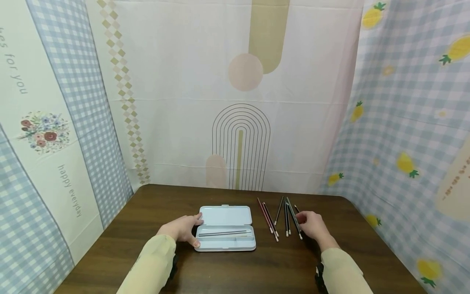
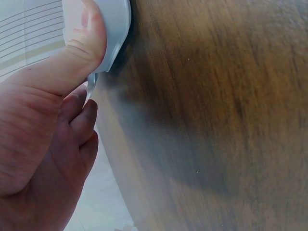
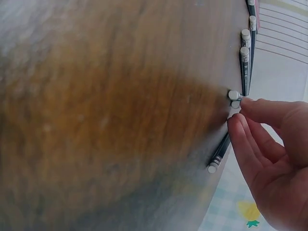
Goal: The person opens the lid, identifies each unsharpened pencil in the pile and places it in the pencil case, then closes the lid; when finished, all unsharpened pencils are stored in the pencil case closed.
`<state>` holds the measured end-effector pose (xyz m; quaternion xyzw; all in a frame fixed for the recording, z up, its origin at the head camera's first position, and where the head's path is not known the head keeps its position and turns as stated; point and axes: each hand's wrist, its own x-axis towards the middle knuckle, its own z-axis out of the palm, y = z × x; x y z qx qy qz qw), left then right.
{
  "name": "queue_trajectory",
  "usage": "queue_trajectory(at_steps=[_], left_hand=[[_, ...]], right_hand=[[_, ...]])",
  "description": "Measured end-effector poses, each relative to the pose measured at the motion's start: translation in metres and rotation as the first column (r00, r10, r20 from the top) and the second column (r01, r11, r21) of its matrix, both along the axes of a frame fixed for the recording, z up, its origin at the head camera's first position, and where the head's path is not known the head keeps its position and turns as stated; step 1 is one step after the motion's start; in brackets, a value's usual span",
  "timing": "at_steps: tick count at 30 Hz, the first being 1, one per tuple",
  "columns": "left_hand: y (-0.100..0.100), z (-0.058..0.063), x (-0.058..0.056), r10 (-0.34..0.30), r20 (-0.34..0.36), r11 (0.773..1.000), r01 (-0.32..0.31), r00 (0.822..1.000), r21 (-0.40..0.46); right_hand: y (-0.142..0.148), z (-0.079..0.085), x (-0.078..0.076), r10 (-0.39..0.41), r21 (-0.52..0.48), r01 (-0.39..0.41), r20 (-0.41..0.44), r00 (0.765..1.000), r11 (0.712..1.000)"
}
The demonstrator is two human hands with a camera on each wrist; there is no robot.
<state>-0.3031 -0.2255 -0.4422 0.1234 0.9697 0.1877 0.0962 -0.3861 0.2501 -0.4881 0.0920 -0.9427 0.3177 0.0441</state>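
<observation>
A pale blue pencil case [image 1: 225,249] lies open on the table with its lid [image 1: 225,215] folded back. A few pencils [image 1: 224,233] rest in its upper compartment. My left hand [image 1: 181,229] grips the case's left side, thumb at the lower tray and fingers by the lid. In the left wrist view, the thumb presses the case's edge [image 2: 118,36]. To the right, my right hand [image 1: 312,225] pinches at a dark pencil [image 3: 234,95] near its white eraser end, thumb against it. A second eraser end shows right beside it; the fingertips partly hide the contact.
Several loose pencils, red ones [image 1: 265,215] and dark ones [image 1: 287,218], lie between the case and my right hand. Another dark pencil [image 3: 219,154] lies on that hand's far side. The brown wooden table [image 1: 235,271] meets hanging patterned cloths at the back and sides.
</observation>
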Motion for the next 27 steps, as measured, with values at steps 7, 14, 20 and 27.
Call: queue_trajectory(at_steps=[7, 14, 20, 27], left_hand=[[0.0003, -0.0006, 0.0004, 0.011, 0.010, 1.000, -0.011, 1.000, -0.004], [0.0001, -0.0020, -0.0010, 0.011, 0.011, 1.000, -0.011, 1.000, 0.000], [0.0002, -0.0014, -0.0016, 0.006, 0.010, 1.000, -0.006, 1.000, 0.003], [-0.0002, -0.0018, -0.0017, 0.006, 0.011, 1.000, -0.006, 1.000, 0.006]], right_hand=[[-0.0024, 0.0012, 0.0020, -0.013, 0.004, 0.013, 0.009, 1.000, 1.000], [-0.0039, 0.0014, 0.0018, -0.040, 0.017, 0.040, 0.018, 0.999, 0.999], [-0.0029, -0.0001, 0.0012, -0.054, 0.033, 0.054, 0.009, 0.998, 0.998], [-0.0022, -0.0009, 0.0006, -0.057, 0.047, 0.056, 0.009, 0.998, 0.997]])
